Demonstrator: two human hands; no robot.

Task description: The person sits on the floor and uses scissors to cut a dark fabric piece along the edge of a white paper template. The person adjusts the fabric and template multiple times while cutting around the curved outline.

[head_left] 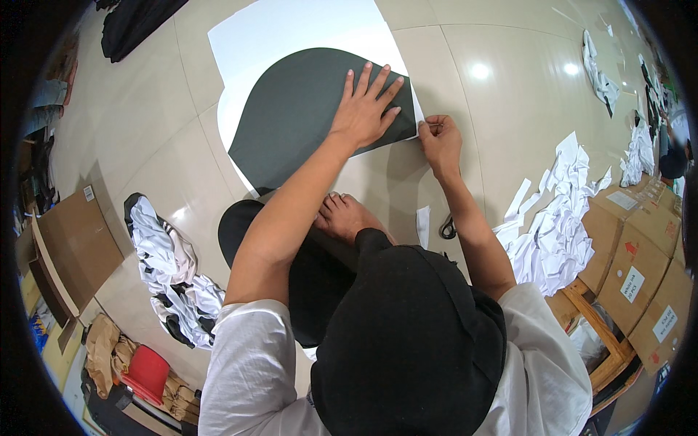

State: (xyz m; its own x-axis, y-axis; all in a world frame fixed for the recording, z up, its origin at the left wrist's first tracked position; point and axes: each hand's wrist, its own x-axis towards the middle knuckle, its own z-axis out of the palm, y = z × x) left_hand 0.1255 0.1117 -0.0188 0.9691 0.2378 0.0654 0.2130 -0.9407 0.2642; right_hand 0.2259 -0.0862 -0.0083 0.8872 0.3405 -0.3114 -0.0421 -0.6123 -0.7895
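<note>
A large white sheet (pixel 291 25) lies on the floor in front of me. On it rests a dark grey curved piece (pixel 291 109) with a rounded far side. My left hand (pixel 366 107) presses flat on the grey piece near its right end, fingers spread. At the right corner, my right hand (pixel 440 142) is closed in a pinch on the edge of the white sheet. Whether it also grips the grey piece I cannot tell. Beside my right forearm are black handle loops (pixel 448 229), seemingly of scissors partly hidden by the arm. A white strip (pixel 423 227) lies near them.
A heap of white scraps (pixel 556 225) is on the floor at right, by stacked cardboard boxes (pixel 632 254). Crumpled white and black cloth (pixel 163 261) lies at left, near an open carton (pixel 80 247). A bare foot (pixel 349 218) is close to the sheet.
</note>
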